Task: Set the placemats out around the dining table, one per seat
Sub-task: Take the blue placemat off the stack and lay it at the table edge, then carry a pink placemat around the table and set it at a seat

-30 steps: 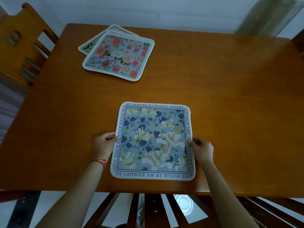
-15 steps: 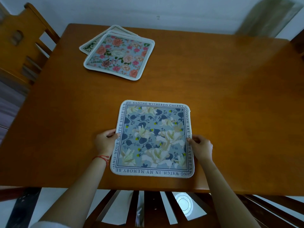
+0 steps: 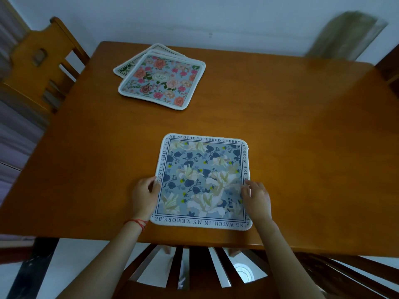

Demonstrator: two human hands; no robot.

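While flat on the table (image 3: pixel 302 137), the blue placemat (image 3: pixel 203 182) has 2 hands' curled fingers (image 3: pixel 154 183) touching its sides.

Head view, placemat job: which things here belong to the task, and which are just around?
Part of the job:
blue placemat, held by left hand and right hand
stack of placemats
dining table
near chair
left chair

Just around:
red wrist string
wall

One view only, from a camera worn on the person's head at the near edge of the dining table (image 3: pixel 302 147), facing forward and steeply down. Wide-angle, close above the near edge; far edge, wall and chair (image 3: pixel 38 67) at left included.
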